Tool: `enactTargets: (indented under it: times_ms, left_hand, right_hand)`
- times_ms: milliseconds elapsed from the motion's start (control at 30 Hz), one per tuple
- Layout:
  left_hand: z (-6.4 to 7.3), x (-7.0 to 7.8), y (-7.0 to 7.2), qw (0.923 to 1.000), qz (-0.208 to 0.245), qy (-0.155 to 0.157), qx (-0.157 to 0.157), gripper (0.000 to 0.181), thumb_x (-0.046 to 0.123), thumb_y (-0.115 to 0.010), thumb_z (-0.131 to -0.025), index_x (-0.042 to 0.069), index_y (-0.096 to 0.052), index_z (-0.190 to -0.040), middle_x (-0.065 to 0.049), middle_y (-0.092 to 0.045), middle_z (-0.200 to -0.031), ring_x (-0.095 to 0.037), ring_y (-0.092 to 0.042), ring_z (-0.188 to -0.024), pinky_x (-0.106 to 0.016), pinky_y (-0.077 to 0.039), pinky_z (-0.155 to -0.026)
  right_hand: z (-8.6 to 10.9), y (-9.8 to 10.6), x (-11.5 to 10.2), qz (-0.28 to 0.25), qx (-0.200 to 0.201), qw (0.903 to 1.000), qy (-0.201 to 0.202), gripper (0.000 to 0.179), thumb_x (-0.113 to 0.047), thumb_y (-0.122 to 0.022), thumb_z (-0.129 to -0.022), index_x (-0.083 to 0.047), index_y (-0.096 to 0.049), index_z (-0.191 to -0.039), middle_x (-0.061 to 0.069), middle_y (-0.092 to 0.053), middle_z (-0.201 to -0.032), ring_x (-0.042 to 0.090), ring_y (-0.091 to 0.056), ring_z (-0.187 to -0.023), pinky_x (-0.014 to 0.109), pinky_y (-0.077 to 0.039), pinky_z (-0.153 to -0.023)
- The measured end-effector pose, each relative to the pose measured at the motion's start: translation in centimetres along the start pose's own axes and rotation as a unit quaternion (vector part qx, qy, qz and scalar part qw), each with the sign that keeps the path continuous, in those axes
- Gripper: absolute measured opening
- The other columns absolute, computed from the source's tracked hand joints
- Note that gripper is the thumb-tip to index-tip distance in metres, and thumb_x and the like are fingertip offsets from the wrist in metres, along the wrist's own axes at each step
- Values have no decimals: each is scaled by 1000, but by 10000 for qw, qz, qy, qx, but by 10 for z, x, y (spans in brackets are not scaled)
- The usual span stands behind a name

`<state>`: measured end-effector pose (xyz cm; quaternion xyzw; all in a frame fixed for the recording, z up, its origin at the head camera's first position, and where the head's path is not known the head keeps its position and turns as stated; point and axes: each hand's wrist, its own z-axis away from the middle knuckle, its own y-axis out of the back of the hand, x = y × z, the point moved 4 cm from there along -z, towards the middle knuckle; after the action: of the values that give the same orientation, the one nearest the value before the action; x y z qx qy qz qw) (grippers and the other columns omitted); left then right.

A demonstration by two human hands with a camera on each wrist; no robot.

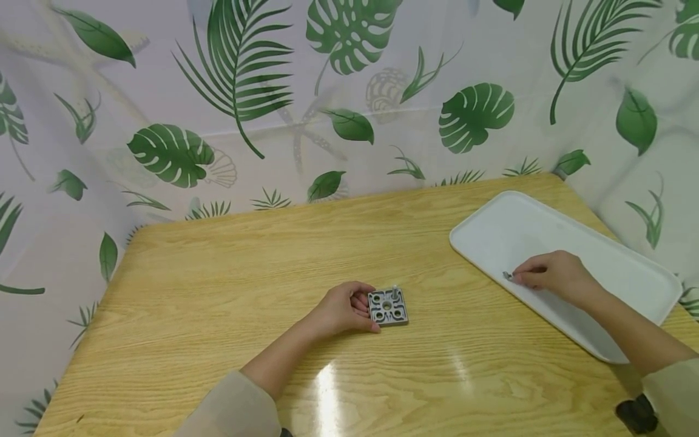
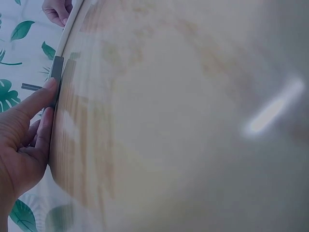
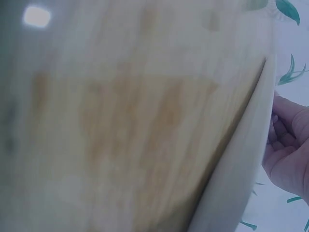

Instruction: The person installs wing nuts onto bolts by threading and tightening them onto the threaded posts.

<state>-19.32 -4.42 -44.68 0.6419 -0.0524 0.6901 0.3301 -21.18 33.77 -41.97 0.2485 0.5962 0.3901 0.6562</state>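
A square grey metal plate with round holes and grooves lies on the wooden table. One metal pin stands upright in its far right corner. My left hand grips the plate from the left, thumb at the near edge and fingers at the far one. From the side, the left wrist view shows the plate and the projecting pin. Over the white tray, my right hand pinches a small shiny metal piece at its fingertips. In the right wrist view the tray's wall hides the right fingertips.
The white tray has a raised rim and stands at the table's right side. Wooden tabletop stretches around the plate. A leaf-patterned cloth hangs behind the table and at both sides. A dark object shows beneath the right sleeve.
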Motion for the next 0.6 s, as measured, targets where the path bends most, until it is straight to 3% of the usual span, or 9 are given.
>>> enactTargets:
  times_ms: [233, 600]
  left_hand:
    - [0, 0, 1, 10000, 17, -23, 6, 68, 3, -85, -65, -5, -53, -124, -8, -57, -93, -12, -57, -78, -21, -52, -71]
    - [1, 1, 1, 10000, -4, 21, -30, 68, 3, -85, -65, -4, -53, -125, -7, -56, -93, -12, -57, -79, -21, -52, -71]
  right_hand:
    - [-1, 2, -5, 304, 186, 9994, 34, 26, -23, -65, -90, 2, -72, -97, -3, -68, -72, 4, -58, -63, 22, -46, -56]
    - [3, 8, -21, 303, 482, 9979, 323, 32, -27, -58, -95, 2, -68, -101, 3, -71, -80, 2, -62, -68, 20, -48, -58]
